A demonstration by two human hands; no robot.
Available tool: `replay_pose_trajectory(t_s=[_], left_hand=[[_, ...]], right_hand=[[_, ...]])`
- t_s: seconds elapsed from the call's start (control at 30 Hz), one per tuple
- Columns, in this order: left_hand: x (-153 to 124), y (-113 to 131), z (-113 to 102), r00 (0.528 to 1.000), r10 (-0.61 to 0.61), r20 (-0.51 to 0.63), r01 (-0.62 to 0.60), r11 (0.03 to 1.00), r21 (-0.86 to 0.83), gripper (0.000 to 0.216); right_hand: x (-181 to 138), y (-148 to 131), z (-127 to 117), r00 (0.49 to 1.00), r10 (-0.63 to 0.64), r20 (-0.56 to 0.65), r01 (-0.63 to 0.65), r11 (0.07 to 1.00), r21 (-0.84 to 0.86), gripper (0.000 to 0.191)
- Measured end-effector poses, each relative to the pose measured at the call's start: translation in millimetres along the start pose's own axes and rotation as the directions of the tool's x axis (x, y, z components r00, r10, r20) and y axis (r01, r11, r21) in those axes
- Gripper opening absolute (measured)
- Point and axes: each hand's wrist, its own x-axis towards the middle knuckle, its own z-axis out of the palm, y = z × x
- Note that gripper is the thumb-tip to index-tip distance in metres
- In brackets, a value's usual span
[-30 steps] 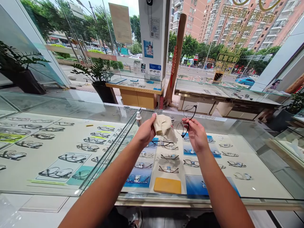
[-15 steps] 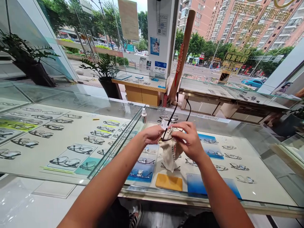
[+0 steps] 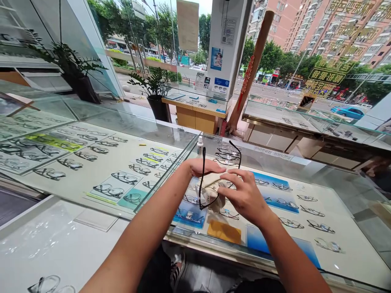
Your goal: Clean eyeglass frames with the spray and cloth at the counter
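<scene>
Above the glass counter, a pair of black-framed eyeglasses (image 3: 202,176) is held with its temple arms pointing up and away from me. A beige cloth (image 3: 210,179) with printing is bunched against the lenses. My left hand (image 3: 205,167) is closed on the upper part of the cloth, its fingers reaching toward the right. Beside it, my right hand (image 3: 244,193) pinches the glasses and cloth at the right-hand lens, fingers bent. Cloth and fingers hide part of the frame. Beneath lies a mustard-yellow cloth or pouch (image 3: 224,232) in the display.
A small white bottle (image 3: 199,146) stands behind my left hand. Rows of glasses (image 3: 124,177) fill the glass case (image 3: 183,238). Another pair of glasses (image 3: 50,285) lies on the white surface (image 3: 61,244) at lower left. Potted plants (image 3: 159,103) stand beyond.
The view has turned left, so the scene sits further right. The eyeglasses have tilted and dropped lower, with their arms further apart. The cloth no longer hangs down as far.
</scene>
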Motion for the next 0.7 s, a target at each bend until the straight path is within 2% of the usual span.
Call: replay_pose_trajectory(t_s=[0.17,0.3,0.33,0.43,0.5,0.57,0.63,0.7], left_hand=[[5.9,-3.7,-3.3,0.981,-0.107,0.159,0.094,0.992,0.088,0.041],[12.3,-3.1,-7.4,0.897,-0.278,0.344,0.221,0.956,0.195,0.046],[13.8,-2.4,-7.8,0.896,-0.274,0.349,0.218,0.957,0.191,0.047],[18.1,-1.0,-7.1,0.952,-0.178,0.250,0.155,0.982,0.111,0.048],[21.5,-1.4,-5.8,0.983,-0.110,0.144,0.103,0.993,0.058,0.050],[25.7,-3.5,-3.6,0.999,-0.021,0.038,0.020,0.999,0.029,0.052],[30.5,-6.9,0.4,0.996,0.079,-0.035,-0.078,0.997,0.021,0.053],[35.0,-11.0,6.2,0.986,0.156,-0.063,-0.154,0.988,0.031,0.054]], right_hand=[[-0.7,-2.8,5.1,1.000,-0.015,0.006,0.015,1.000,-0.008,0.018],[-1.2,-1.2,6.9,1.000,-0.020,0.021,0.021,0.997,-0.072,0.018],[-1.1,-0.5,7.2,1.000,-0.013,0.016,0.014,0.996,-0.085,0.019],[0.1,3.3,8.0,0.993,0.092,-0.072,-0.099,0.991,-0.087,0.016],[1.0,7.6,8.7,0.944,0.275,-0.182,-0.278,0.961,0.012,0.008],[1.1,13.5,10.2,0.839,0.498,-0.219,-0.458,0.864,0.209,0.014],[-0.1,20.6,13.2,0.738,0.661,-0.133,-0.568,0.716,0.406,0.020],[-2.0,28.2,17.8,0.671,0.741,-0.023,-0.622,0.580,0.526,0.021]])
